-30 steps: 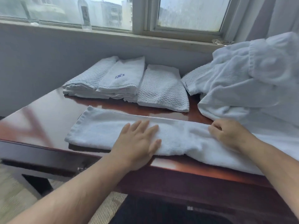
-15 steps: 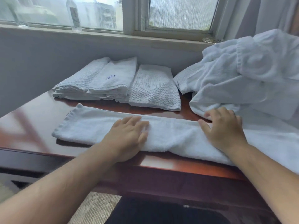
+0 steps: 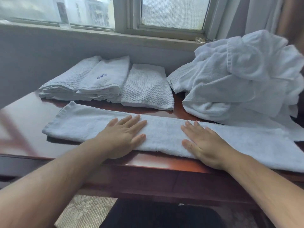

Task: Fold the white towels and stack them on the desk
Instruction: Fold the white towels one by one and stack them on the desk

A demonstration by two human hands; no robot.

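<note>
Head view: left hand and right hand pressed flat on a half-folded towel; folded towels lay behind, heap unfolded.

Long towel lies across the desk front; folded towels behind, heap right.

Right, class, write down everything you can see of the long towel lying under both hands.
The long towel is white and looks like terry, folded lengthwise into a narrow band. It lies flat along the front edge of the brown desk, its hemmed left end visible, its right end running out of frame. The left hand and right hand press flat on its middle.
</note>
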